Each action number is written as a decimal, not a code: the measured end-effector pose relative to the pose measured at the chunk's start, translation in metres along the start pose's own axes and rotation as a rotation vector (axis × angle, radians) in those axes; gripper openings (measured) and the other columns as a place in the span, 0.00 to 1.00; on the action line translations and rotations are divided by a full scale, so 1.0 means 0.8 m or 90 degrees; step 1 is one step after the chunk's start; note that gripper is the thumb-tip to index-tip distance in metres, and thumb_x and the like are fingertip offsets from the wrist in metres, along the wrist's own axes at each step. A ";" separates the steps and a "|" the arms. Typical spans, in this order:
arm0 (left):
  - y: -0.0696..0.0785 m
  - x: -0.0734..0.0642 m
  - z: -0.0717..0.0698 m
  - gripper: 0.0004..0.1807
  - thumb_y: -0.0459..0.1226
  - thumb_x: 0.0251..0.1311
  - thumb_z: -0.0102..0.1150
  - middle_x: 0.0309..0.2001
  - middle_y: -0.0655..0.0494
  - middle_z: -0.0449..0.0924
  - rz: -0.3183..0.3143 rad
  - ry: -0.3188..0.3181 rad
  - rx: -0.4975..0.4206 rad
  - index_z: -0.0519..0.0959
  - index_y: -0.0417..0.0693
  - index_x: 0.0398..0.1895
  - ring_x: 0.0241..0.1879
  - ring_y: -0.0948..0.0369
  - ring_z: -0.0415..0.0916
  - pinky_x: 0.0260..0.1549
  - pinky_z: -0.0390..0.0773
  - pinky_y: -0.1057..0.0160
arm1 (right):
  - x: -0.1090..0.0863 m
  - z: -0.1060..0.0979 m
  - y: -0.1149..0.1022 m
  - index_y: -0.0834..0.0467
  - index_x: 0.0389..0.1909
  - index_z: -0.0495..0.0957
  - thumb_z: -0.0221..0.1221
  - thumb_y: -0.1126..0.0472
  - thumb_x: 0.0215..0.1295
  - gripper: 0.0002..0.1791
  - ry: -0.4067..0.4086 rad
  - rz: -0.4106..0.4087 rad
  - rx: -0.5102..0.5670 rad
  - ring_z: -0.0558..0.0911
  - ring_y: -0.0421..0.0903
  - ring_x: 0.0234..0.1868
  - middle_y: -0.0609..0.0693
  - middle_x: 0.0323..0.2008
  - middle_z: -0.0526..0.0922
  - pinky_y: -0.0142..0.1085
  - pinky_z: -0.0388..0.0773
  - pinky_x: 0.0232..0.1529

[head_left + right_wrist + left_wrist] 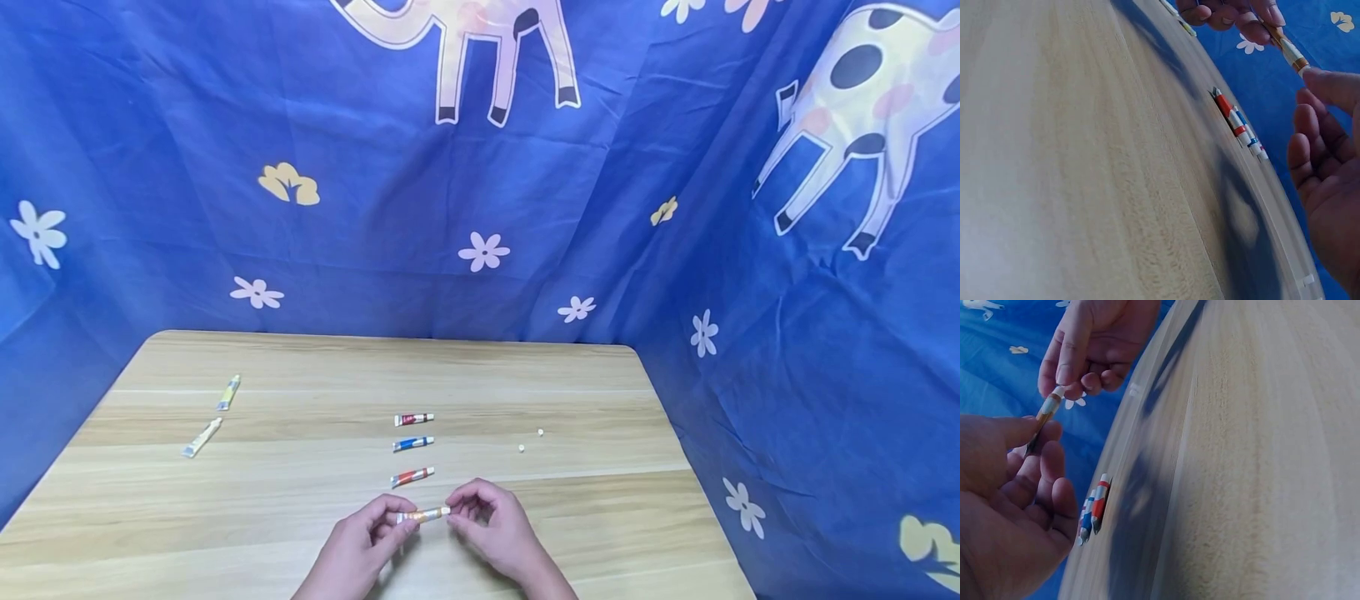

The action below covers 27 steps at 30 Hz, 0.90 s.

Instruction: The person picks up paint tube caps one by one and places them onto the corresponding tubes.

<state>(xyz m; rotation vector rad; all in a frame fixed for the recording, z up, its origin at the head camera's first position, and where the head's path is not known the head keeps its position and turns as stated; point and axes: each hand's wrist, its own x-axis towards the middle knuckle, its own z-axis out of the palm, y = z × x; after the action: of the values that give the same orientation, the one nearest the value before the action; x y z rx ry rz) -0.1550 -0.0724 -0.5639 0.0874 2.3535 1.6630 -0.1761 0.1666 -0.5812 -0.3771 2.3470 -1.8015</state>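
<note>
Between the two hands a small ochre paint tube [424, 516] is held above the table. My left hand [367, 537] pinches its flat crimped end between thumb and fingers. At the other end, the thumb and forefinger of my right hand [498, 529] pinch the white cap [1059, 392]. Just beyond the hands lie an orange-red paint tube [412, 477], a blue paint tube [413, 444] and a dark red paint tube [414, 419], stacked in a row with their capped ends to the right.
On the left of the wooden table [300, 375] lie a yellow paint tube [228, 392] and a whitish paint tube [202, 438]. Two small white caps [540, 432] sit right of the row. A blue patterned curtain [375, 208] hangs behind the table and along its sides.
</note>
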 end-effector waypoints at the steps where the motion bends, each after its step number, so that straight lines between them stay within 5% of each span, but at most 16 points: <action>1: 0.001 0.000 0.000 0.10 0.44 0.71 0.70 0.32 0.57 0.86 -0.005 0.000 -0.002 0.84 0.51 0.50 0.27 0.69 0.75 0.28 0.76 0.70 | 0.000 0.000 0.000 0.56 0.47 0.87 0.73 0.65 0.65 0.10 0.005 -0.010 -0.007 0.81 0.32 0.38 0.58 0.40 0.88 0.27 0.83 0.44; 10: 0.001 -0.001 0.001 0.13 0.44 0.72 0.68 0.36 0.56 0.87 -0.021 -0.013 -0.022 0.84 0.47 0.52 0.31 0.69 0.78 0.32 0.78 0.70 | 0.000 0.006 0.005 0.55 0.45 0.89 0.71 0.59 0.70 0.06 0.012 -0.005 -0.014 0.82 0.30 0.40 0.54 0.40 0.88 0.27 0.84 0.46; 23: -0.006 -0.004 -0.005 0.10 0.42 0.68 0.73 0.35 0.57 0.89 0.058 -0.019 0.003 0.85 0.50 0.47 0.30 0.73 0.78 0.29 0.79 0.70 | -0.001 0.018 0.007 0.60 0.42 0.87 0.66 0.55 0.75 0.11 0.016 0.067 0.022 0.79 0.30 0.33 0.60 0.37 0.88 0.24 0.78 0.37; 27: -0.008 -0.003 -0.003 0.09 0.40 0.65 0.75 0.34 0.60 0.89 0.054 -0.007 0.019 0.86 0.52 0.45 0.30 0.74 0.78 0.30 0.80 0.70 | -0.002 0.023 0.008 0.59 0.44 0.84 0.64 0.54 0.77 0.11 0.004 0.078 0.022 0.78 0.30 0.35 0.60 0.38 0.86 0.25 0.78 0.40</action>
<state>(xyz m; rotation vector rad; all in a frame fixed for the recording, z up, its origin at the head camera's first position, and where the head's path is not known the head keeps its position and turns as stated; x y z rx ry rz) -0.1527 -0.0776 -0.5690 0.2042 2.3978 1.6611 -0.1700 0.1519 -0.5923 -0.2197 2.2863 -1.7858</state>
